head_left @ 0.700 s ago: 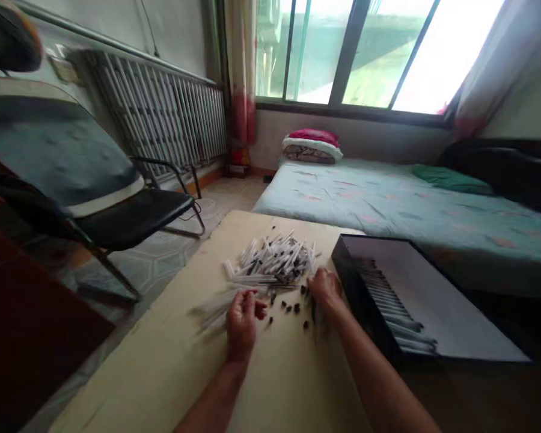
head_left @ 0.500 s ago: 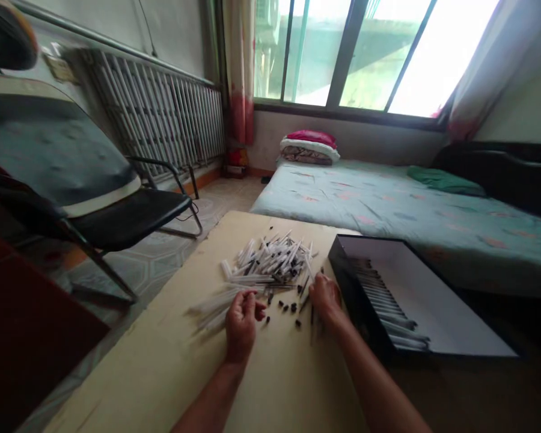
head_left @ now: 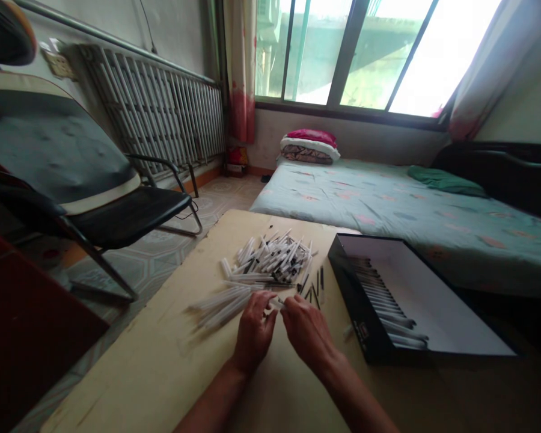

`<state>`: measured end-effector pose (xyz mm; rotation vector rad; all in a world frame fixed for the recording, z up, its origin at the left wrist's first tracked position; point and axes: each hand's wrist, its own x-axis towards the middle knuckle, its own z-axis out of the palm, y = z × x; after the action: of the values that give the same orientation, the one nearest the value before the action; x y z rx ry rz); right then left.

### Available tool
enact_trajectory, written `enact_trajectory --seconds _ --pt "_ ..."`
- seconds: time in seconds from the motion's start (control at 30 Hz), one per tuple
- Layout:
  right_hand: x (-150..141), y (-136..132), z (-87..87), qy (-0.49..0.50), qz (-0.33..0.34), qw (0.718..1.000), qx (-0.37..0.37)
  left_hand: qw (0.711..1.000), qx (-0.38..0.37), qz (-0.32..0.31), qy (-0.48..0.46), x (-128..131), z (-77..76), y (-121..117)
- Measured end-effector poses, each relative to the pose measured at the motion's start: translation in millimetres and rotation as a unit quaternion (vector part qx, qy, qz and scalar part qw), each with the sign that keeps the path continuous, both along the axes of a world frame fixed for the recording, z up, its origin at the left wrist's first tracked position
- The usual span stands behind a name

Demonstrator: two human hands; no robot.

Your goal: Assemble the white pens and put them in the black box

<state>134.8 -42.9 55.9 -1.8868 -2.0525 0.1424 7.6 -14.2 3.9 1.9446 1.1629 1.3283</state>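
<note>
A heap of white pens with black tips [head_left: 273,260] lies on the pale wooden table [head_left: 162,361]. A few loose pens lie beside it, and clear pen tubes [head_left: 220,304] spread out to the left. My left hand [head_left: 255,331] and my right hand [head_left: 306,331] meet just in front of the heap, fingers pinched together on a small white pen part [head_left: 277,304] between them. A black box with a white inside [head_left: 415,300] stands to the right with a row of pens laid along its left wall.
A black folding chair [head_left: 117,216] stands left of the table by a radiator. Beyond the table a bed with a pale green sheet [head_left: 388,204] runs under the window. The box's long black side is close to my right forearm.
My right hand has come left from beside the box and joined my left hand in front of the heap. The small black caps that lay there are now hidden under my hands.
</note>
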Motion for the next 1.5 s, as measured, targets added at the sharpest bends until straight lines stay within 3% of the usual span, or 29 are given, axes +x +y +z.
enact_trajectory --seconds 0.17,0.27,0.43,0.63,0.77,0.87,1.03,1.3,1.4,1.5 --pt "4 -4 -6.1 0.099 0.012 0.994 0.039 0.999 -0.003 0.034 -0.024 -5 0.8 2" --pt "10 -5 -7.2 0.184 -0.013 0.977 0.11 0.99 -0.053 0.064 -0.116 -7 2.8 3" --pt "2 -16 -24.4 0.263 -0.029 0.941 0.209 0.929 -0.159 0.054 -0.329 -9 1.9 10" --pt "-5 -23 -53.6 0.227 0.007 0.952 0.206 0.848 -0.252 0.024 -0.465 -9 4.0 14" --pt "-2 -26 -48.9 0.219 0.018 0.952 0.215 0.798 -0.287 0.008 -0.53 -12 7.7 15" --pt "-3 -31 -42.6 0.23 0.032 0.951 0.206 0.778 -0.288 0.01 -0.558 -16 9.2 18" --pt "-6 -38 -41.1 0.222 0.032 0.957 0.184 0.777 -0.283 0.01 -0.563 -20 10.4 21" --pt "-5 -34 -43.1 0.22 0.034 0.96 0.169 0.827 -0.29 -0.045 -0.48 -13 13.1 13" --pt "-5 -34 -44.0 0.243 0.009 0.957 0.157 0.837 -0.311 -0.115 -0.435 -8 13.6 7" --pt "-6 -35 -40.6 0.305 -0.017 0.944 0.124 0.821 -0.356 -0.224 -0.387 -4 13.7 1"
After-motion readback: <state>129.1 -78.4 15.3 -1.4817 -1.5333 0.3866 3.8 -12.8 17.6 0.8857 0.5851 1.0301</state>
